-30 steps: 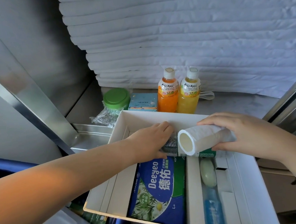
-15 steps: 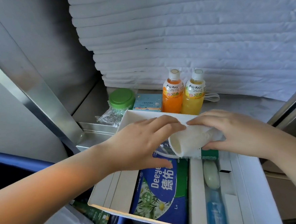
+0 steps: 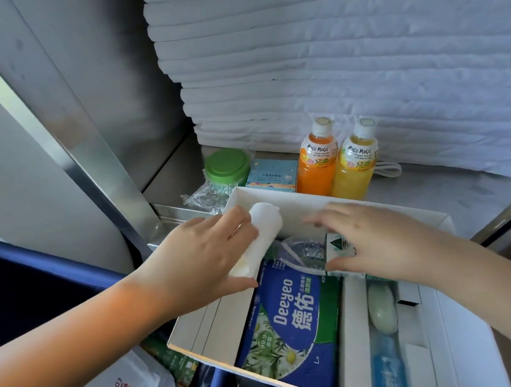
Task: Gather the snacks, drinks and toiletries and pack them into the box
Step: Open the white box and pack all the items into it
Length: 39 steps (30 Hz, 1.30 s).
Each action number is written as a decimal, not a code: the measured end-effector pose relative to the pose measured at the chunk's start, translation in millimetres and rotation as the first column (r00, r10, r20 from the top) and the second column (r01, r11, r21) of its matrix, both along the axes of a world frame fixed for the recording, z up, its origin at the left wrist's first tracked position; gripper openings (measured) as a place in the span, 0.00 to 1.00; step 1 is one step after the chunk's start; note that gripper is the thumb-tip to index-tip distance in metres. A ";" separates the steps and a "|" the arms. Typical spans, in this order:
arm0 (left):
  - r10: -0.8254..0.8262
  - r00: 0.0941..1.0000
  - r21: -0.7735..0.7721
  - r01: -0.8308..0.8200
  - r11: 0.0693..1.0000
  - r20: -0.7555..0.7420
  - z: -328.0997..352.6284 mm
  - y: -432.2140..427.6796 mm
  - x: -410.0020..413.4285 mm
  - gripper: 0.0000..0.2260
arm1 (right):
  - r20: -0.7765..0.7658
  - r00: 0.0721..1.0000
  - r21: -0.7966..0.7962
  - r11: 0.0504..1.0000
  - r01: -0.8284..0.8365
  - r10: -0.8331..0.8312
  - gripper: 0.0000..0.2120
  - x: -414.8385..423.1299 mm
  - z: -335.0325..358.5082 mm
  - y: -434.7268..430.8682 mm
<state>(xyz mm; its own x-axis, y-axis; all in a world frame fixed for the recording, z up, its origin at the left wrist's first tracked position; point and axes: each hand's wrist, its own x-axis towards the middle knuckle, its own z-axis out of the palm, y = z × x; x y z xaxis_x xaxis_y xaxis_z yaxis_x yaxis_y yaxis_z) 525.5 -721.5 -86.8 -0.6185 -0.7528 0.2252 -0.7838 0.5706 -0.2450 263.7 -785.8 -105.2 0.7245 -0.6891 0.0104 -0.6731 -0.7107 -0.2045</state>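
1 white roll (image 3: 261, 233) in left hand (image 3: 201, 257), right hand (image 3: 382, 245) over btl (image 3: 300, 252).

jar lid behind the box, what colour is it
Green. It shows best in the head view, where the jar lid sits behind the box.
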 end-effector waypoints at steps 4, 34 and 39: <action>0.053 0.979 0.007 -0.055 0.998 0.198 0.6 -0.7 -6.7 0.29 | -0.229 0.973 -0.019 0.999 -0.036 0.031 0.28 1.4 -9.8 0.0; 0.098 0.961 0.341 -0.185 0.922 0.258 -27.4 -31.9 -21.8 0.26 | -0.143 0.985 -0.085 0.993 0.083 -0.094 0.29 -11.4 -1.3 2.1; 0.101 0.969 0.359 -0.179 0.916 0.227 -26.9 -36.8 -21.9 0.23 | -0.135 0.985 -0.104 0.990 0.092 -0.105 0.28 -11.2 -3.8 3.7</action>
<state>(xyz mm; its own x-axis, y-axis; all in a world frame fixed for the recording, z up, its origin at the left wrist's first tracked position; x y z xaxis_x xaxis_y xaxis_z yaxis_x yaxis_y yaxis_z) 503.6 -758.3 -113.7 -0.5028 -0.8392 -0.2071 -0.8194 0.5390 -0.1952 252.5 -782.1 -108.9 0.6522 -0.7579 -0.0160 -0.7578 -0.6514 -0.0369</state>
